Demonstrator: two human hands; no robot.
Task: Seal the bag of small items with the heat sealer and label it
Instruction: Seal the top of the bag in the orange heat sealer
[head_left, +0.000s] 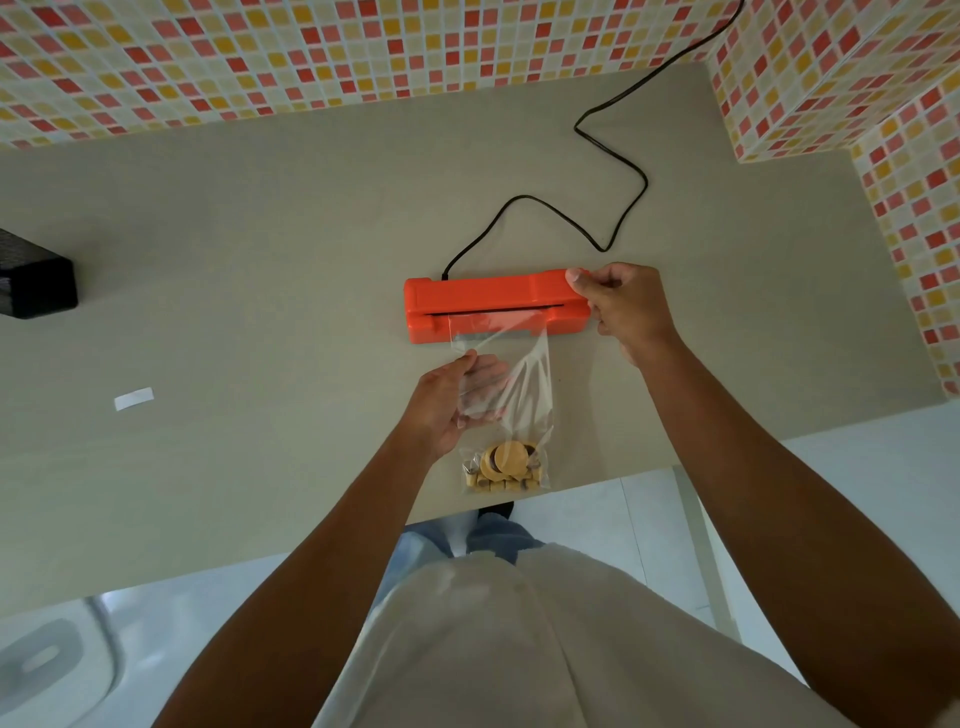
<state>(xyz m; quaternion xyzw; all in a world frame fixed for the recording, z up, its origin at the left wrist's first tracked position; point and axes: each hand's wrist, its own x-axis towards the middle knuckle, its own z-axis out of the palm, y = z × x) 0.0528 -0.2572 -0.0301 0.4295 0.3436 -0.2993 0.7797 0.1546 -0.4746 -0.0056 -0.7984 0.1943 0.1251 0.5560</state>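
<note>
**A:** Where is the bag?

**B:** The clear plastic bag lies on the beige tabletop by its front edge. Small tan wooden discs and blocks are heaped in its end at 6 o'clock.

**A:** And the left hand?

**B:** The left hand pinches the bag's left side. The thumb is on top and the fingers show through the film.

**A:** And the bag's mouth?

**B:** It points to 12 o'clock, over the front lip of the orange plastic heat sealer and reaching its dark slot. The right hand grips the sealer's end at 3 o'clock, fingers curled round it.

**A:** What else is there?

**B:** A white paper label strip lies well apart at 9 o'clock. A black box is at 10 o'clock. The sealer's black cord runs toward 1 o'clock.
</note>
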